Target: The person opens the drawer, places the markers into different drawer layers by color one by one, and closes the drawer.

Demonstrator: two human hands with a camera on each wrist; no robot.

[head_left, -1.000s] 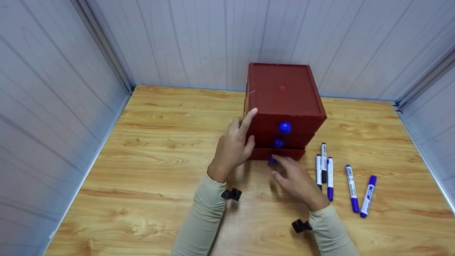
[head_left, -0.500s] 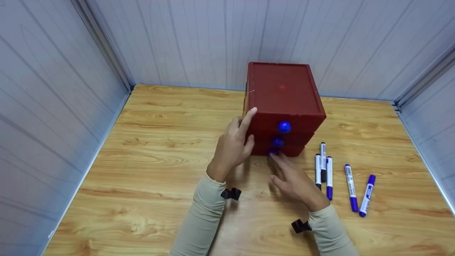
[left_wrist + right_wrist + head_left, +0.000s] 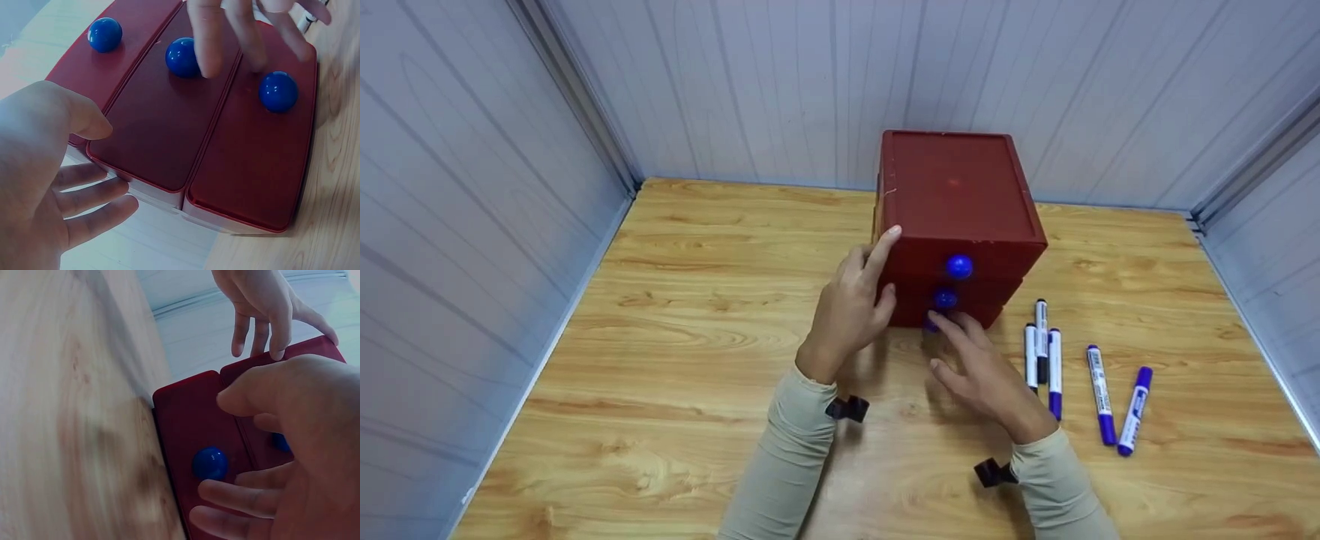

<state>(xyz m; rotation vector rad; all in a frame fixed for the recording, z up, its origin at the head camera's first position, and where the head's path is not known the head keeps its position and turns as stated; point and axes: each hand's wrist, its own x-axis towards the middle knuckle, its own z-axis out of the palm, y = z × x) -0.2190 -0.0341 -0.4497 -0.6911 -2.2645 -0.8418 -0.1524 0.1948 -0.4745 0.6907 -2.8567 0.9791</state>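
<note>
Three drawers stack in the red drawer box (image 3: 956, 202) that I see from the head view, standing at the far middle of the wooden table (image 3: 675, 315), each drawer front closed flush and carrying a blue knob. My left hand (image 3: 851, 307) rests against the box's left front corner, its forefinger stretched up along the edge toward 12 o'clock and the other fingers loosely bent, gripping nothing. My right hand (image 3: 982, 367) lies at 6 o'clock from the box, fingers straight and lightly spread, with the tips touching the lowest drawer front (image 3: 952, 319) beside its knob. Five markers (image 3: 1054, 364) with purple caps lie on the table at 4 o'clock from the box, three close together and two a little apart.

From the left wrist view I see my left hand (image 3: 50, 191) relaxed, thumb at the corner of the box and fingers wrapped along its side wall. The right fingertips (image 3: 211, 56) press straight onto the drawer fronts between the middle knob (image 3: 181, 56) and the bottom knob (image 3: 278, 91); the top knob (image 3: 104, 34) sits at 10 o'clock.

From the right wrist view, my right hand (image 3: 287, 455) fills the frame at 4 o'clock, fingers extended beside the bottom knob (image 3: 210, 463), pinching nothing.
</note>
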